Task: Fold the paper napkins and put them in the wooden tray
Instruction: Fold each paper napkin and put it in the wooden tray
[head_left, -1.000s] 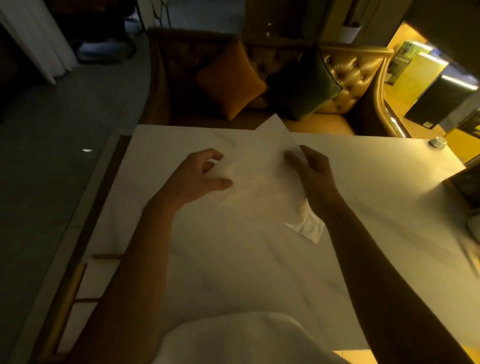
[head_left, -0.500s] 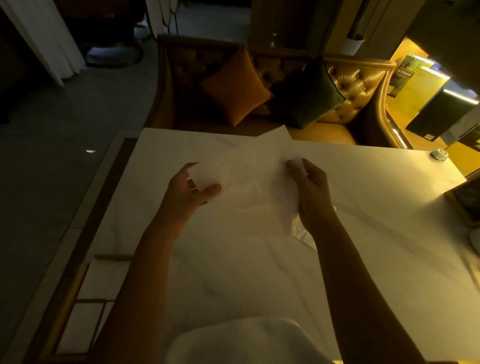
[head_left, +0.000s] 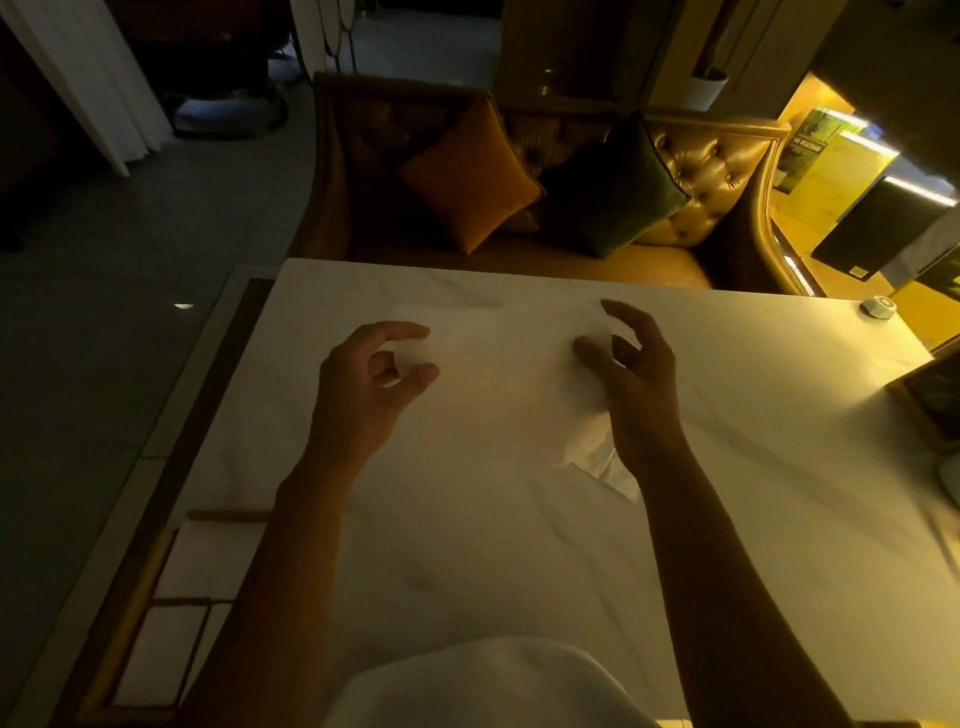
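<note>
Napkin (head_left: 498, 353) lies flat on the worktop (head_left: 519, 545), long axis left-right, spanning both hands: left hand (head_left: 374, 384) at its left edge, right hand (head_left: 631, 374) at its right, fingers spread and gripping nothing; wooden tray (head_left: 130, 613) sits near-left, closer to left hand.

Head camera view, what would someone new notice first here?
Two bare hands over the middle of a white marble table: the left hand and right hand, fingers spread, at either end of a thin paper napkin. Beyond the table, an orange cushion and a dark green cushion sit on a tufted golden sofa. A wooden tray lies at lower left.
</note>
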